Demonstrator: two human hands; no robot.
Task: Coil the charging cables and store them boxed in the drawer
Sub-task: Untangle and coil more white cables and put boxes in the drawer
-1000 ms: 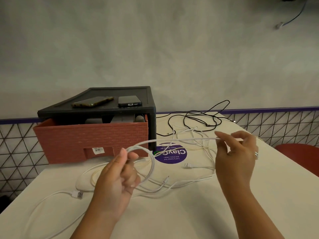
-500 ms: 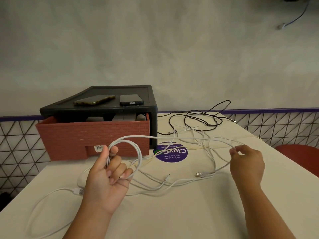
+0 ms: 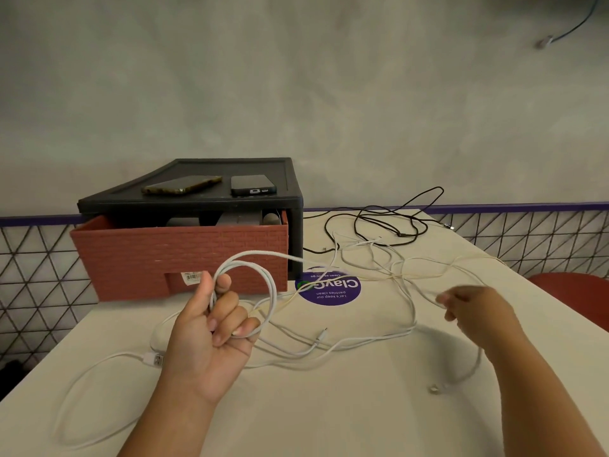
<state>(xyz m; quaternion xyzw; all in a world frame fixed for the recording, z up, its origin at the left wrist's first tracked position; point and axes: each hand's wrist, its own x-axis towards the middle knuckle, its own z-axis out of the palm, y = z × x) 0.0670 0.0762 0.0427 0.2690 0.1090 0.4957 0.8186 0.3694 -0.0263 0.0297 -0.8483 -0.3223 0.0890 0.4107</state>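
Left hand [image 3: 211, 328] curled round loops of white cable [image 3: 273, 291], raised over counter [image 3: 329, 407]; right hand [image 3: 474, 308] blurred, grip impossible to tell, beside loose white strands. Beyond: black cable [image 3: 389, 222] tangled, purple sticker [image 3: 329, 288], red drawer [image 3: 181, 252] open in black cabinet [image 3: 197, 206], phones [image 3: 253, 184] on top

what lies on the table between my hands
Head view: loose white cables cross the table between the left hand, gripping a coil, and the right hand, a plug among them.
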